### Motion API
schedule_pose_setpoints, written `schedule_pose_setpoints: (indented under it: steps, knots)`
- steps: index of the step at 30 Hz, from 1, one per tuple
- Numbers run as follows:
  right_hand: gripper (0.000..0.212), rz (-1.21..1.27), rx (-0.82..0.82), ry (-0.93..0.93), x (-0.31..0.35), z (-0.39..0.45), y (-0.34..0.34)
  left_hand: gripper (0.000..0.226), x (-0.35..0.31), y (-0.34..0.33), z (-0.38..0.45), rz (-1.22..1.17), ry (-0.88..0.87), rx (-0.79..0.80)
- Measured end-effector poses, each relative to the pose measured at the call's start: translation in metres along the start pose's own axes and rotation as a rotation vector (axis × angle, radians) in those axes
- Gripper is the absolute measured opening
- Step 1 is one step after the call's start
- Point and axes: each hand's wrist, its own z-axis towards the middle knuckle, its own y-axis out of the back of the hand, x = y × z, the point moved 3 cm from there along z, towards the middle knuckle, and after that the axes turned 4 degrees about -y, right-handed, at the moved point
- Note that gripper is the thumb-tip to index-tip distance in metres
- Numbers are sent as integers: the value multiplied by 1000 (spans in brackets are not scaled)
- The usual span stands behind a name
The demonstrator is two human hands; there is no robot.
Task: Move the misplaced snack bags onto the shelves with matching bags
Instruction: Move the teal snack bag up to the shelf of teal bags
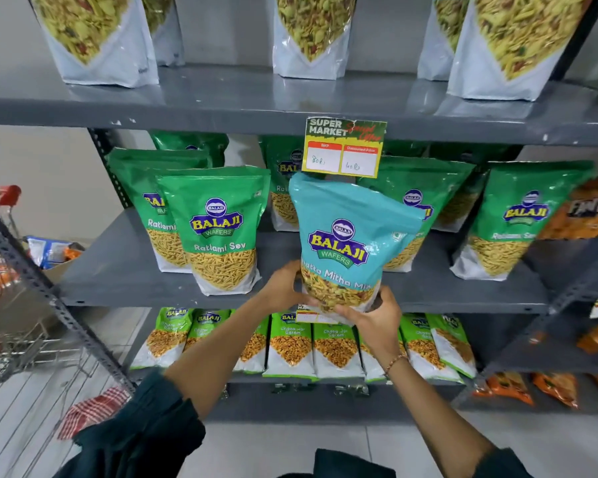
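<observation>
A teal Khatta Mitha Mix bag [346, 236] stands upright at the front of the middle shelf [125, 270], among green Ratlami Sev bags [218, 229]. My left hand [283, 286] grips its lower left side and my right hand [377, 317] cups its bottom right corner. The top shelf [221, 98] carries bags with white bottoms and a yellow-green mix [311, 32] showing, which looks like the mix in the teal bag. The bottom of the teal bag is partly hidden by my fingers.
A yellow price tag [344, 148] hangs from the top shelf's edge just above the teal bag. Green Chana Jor Garam packs [290, 343] fill the lower shelf. Orange bags [587, 208] sit at the right. A wire shopping trolley [11, 319] stands at the left.
</observation>
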Motion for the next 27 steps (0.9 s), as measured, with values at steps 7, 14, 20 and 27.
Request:
schedule_pose_setpoints:
  steps: [7, 14, 20, 27]
  knots:
    - [64, 54, 19, 95, 41, -39, 30, 89, -37, 13, -49, 33, -142, -32]
    - [64, 87, 65, 307, 149, -35, 43, 89, -106, 88, -73, 8, -270, -160]
    - [47, 173, 100, 467, 255, -12, 47, 71, -177, 170, -80, 28, -405, -315]
    - [51, 158, 164, 548, 334, 36, 37, 49, -228, 231, -61, 107, -436, -388]
